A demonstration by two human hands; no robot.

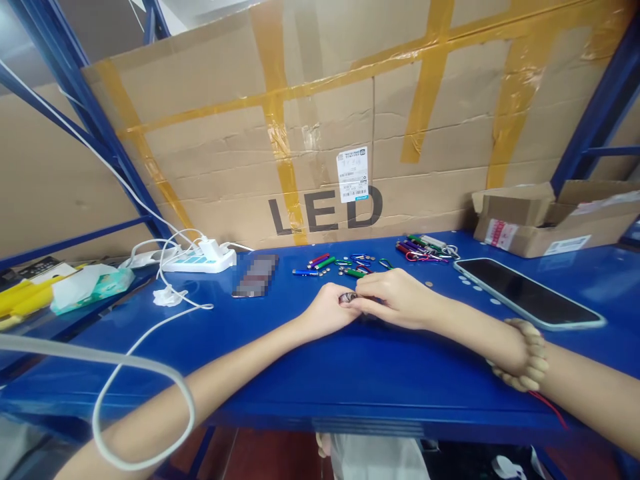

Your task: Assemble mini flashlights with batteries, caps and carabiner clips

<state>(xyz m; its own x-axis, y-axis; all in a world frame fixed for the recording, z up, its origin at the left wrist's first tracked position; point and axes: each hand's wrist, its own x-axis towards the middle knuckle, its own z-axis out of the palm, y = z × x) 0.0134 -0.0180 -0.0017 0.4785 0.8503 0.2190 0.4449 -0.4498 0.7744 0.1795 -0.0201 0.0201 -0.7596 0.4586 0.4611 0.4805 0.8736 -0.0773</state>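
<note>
My left hand (327, 312) is closed around a small silvery cylinder (347, 297), and only its round end shows between the fingers. Against it, my right hand (397, 299) is bent inward with thumb and fingertips pressed at the same piece. The two hands meet just above the blue table, so most of the held piece is hidden. Behind them lie slim coloured metal tubes, among them a blue tube (305, 272) and a red tube (319, 261). Coloured carabiner clips (385, 264) and small silvery discs like button cells are scattered around these.
A light-cased phone (530, 292) lies right, near an open cardboard box (530, 230). More tubes with clips (425, 249) are bunched at the back. Left are another phone (256, 275), a power strip (200, 259) and a white cable (145, 337) looping over my left forearm.
</note>
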